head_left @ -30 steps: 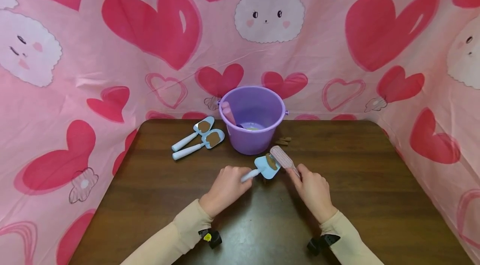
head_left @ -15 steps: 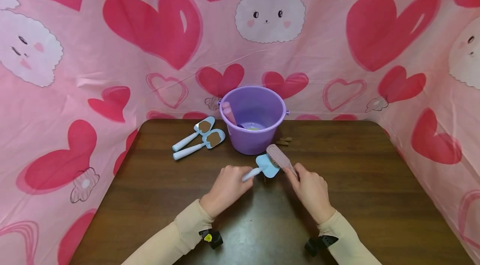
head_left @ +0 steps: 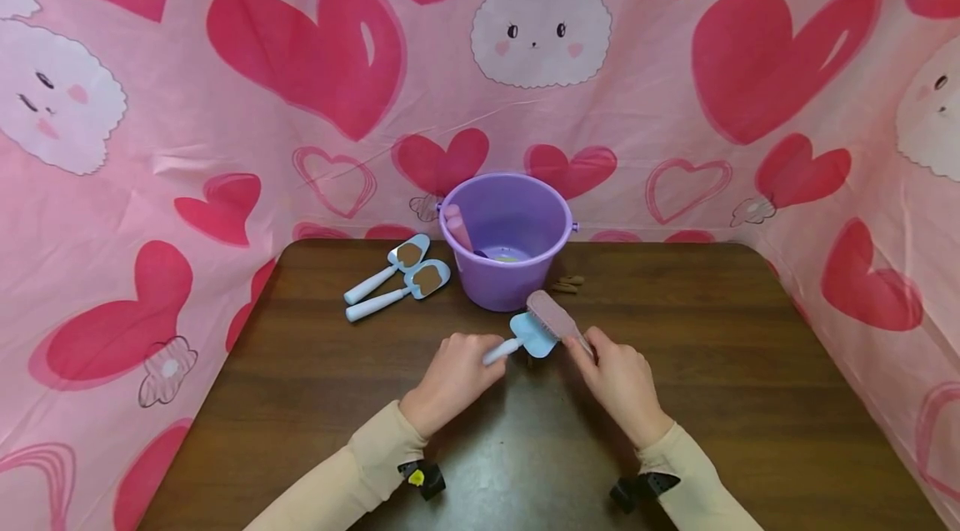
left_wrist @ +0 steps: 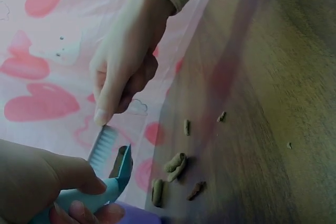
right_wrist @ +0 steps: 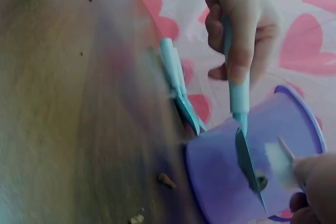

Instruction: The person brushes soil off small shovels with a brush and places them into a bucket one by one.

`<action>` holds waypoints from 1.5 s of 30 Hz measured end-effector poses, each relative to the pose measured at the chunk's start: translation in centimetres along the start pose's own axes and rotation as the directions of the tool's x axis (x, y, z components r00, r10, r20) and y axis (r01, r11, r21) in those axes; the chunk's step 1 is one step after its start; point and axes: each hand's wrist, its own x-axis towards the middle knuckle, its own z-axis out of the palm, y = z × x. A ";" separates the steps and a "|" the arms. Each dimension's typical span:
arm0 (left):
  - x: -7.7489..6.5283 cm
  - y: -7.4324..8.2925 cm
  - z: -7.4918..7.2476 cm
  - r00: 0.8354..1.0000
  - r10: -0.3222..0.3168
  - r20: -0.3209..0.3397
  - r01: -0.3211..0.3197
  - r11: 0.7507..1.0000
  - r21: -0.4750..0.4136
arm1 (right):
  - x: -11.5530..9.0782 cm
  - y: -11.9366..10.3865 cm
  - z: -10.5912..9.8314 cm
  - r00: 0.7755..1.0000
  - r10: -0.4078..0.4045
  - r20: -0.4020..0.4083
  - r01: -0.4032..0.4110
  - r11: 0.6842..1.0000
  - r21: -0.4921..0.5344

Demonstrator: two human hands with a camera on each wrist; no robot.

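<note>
My left hand (head_left: 453,373) grips the white handle of a light-blue hand trowel (head_left: 536,337) just in front of the purple bucket (head_left: 501,285). In my right hand (head_left: 622,385) is a pale pink brush (head_left: 553,316), held by its handle with its bristles towards the trowel's blade. Its head covers the upper right part of the blade in the head view. Brown, dirt-like matter (right_wrist: 244,157) clings to the blade, seen edge-on in the right wrist view. There the brush is blurred, and whether it touches the blade is hard to tell.
Two more light-blue trowels (head_left: 427,278) with brown patches lie left of the bucket. Pink handles (head_left: 459,229) lean inside the bucket. Several brown lumps (left_wrist: 176,166) are scattered on the dark wooden table (head_left: 712,373). A pink printed cloth (head_left: 450,114) encloses the back and sides.
My right hand has shifted slightly left with the brush, which now covers the brown patch that showed on the blade a second ago. The left hand and trowel have barely moved.
</note>
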 end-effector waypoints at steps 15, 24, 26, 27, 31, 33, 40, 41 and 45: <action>-0.3 -0.4 -0.2 0.994 -0.072 0.084 0.075 0.997 -0.035 | -0.3 1.3 -0.4 0.999 0.047 0.011 -0.046 0.998 -0.051; -0.1 -0.3 0.1 0.996 -0.060 0.064 0.061 0.998 -0.023 | -0.7 0.8 0.5 0.995 -0.037 0.092 0.036 0.999 0.010; -0.1 -0.2 0.1 0.997 -0.046 0.055 0.047 0.999 -0.017 | -0.9 0.7 0.6 0.995 -0.037 0.090 0.038 0.999 -0.007; -0.1 -0.2 0.1 0.998 -0.040 0.052 0.041 0.999 -0.014 | -0.9 0.7 0.6 0.996 -0.030 0.080 0.031 0.999 -0.012; -0.1 -0.1 0.1 0.998 -0.031 0.046 0.031 0.999 -0.008 | -0.9 0.7 0.5 1.000 -0.001 0.019 0.002 1.000 -0.025; -0.1 -0.1 0.1 0.998 -0.037 0.056 0.038 0.999 -0.016 | -0.9 0.8 0.4 1.000 0.013 0.010 -0.012 0.999 -0.029; -0.1 -0.4 0.0 0.992 -0.076 0.103 0.081 0.996 -0.044 | -0.6 1.5 0.0 0.998 0.067 0.002 -0.067 0.998 -0.022; -0.1 -0.5 0.0 0.991 -0.081 0.106 0.086 0.995 -0.044 | -0.5 1.5 0.0 0.998 0.062 0.008 -0.062 0.998 -0.009; -0.1 -0.6 0.1 0.991 -0.081 0.110 0.087 0.995 -0.052 | -0.6 1.1 0.2 0.998 -0.009 0.069 0.007 1.000 0.030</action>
